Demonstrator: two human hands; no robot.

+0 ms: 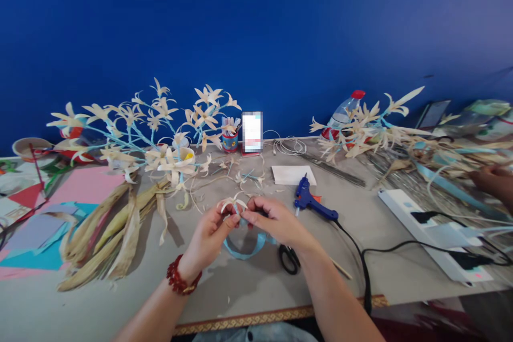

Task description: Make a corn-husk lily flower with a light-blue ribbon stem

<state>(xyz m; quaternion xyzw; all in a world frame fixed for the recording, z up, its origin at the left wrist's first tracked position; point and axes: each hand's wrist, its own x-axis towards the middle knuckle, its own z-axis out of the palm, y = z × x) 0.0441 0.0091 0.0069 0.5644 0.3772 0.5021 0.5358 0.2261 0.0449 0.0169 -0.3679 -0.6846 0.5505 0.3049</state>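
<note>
Deep blue covers the plain wall (256,37) behind a long grey desk (224,295), whose near edge carries a gold-patterned trim (244,319). A small cream flower with narrow pointed petals (233,203) is raised above the middle of this surface, between the person's two hands. The left hand (211,232) has its grip drawn in close, thumb and fingers pinching the flower's base; the right hand (278,222) pinches at the same base from the other side, its grip equally narrow. A light-blue ribbon strip (245,255) loops beneath them; how much of it lies inside either grip is hidden.

Left of the hands lie dry tan husks (130,240) and flat pink paper (88,184), with a spray of cream flowers on pale-blue stems (173,165) rising behind. Against the wall stand a red-and-blue tin of pens (230,142) and an upright phone with a blurred screen (252,131). To the right, a blue glue gun (310,201) rests near black-handled scissors (288,259), partly covered by the right arm. Farther along sits a white power strip (404,219); beyond it, another person's hand (495,184) shows at the desk's far right.
</note>
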